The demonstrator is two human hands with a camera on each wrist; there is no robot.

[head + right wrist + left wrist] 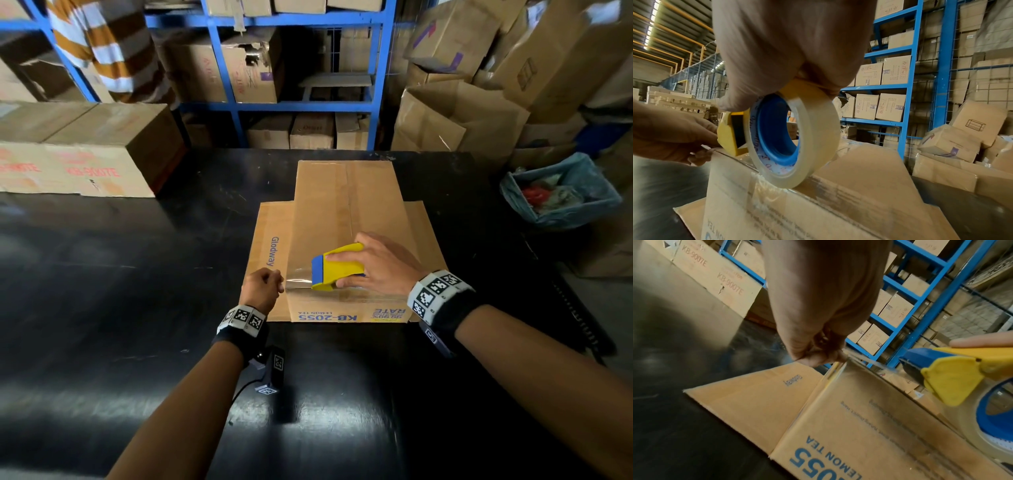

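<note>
A flattened brown cardboard box (346,205) with blue print lies in the centre of the frame, its printed edge toward the bottom. A yellow and blue tape dispenser (337,267) sits over the box's lower middle, blue edge pointing left. A short clear tape strip (298,279) stretches taut leftward from it, just above the cardboard.
</note>
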